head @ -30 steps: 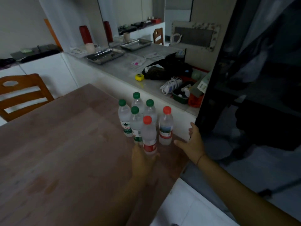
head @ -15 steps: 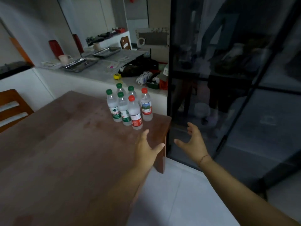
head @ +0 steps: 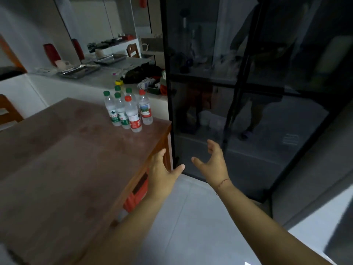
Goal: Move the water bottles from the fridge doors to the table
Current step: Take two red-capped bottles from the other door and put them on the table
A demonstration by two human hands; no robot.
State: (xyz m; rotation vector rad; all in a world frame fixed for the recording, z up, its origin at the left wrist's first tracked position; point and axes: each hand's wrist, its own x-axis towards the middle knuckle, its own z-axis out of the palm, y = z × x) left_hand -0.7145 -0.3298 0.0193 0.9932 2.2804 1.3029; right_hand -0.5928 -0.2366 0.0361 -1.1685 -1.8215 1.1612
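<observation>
Several water bottles with green and red caps stand in a cluster at the far right corner of the brown wooden table. The dark glass-fronted fridge rises on the right with its doors closed. My left hand hovers over the table's right edge, fingers straight and holding nothing. Just in front of the fridge's lower left door, my right hand is spread and empty.
A white counter behind the table carries metal trays, a yellow tape roll, cables and clutter. A wooden chair is at the far left. A red object sits under the table's edge. Pale floor tiles lie below my arms.
My left hand has let go of the red-capped bottle and pulled back from the cluster. Both hands have drawn away as my view swung right toward the fridge.
</observation>
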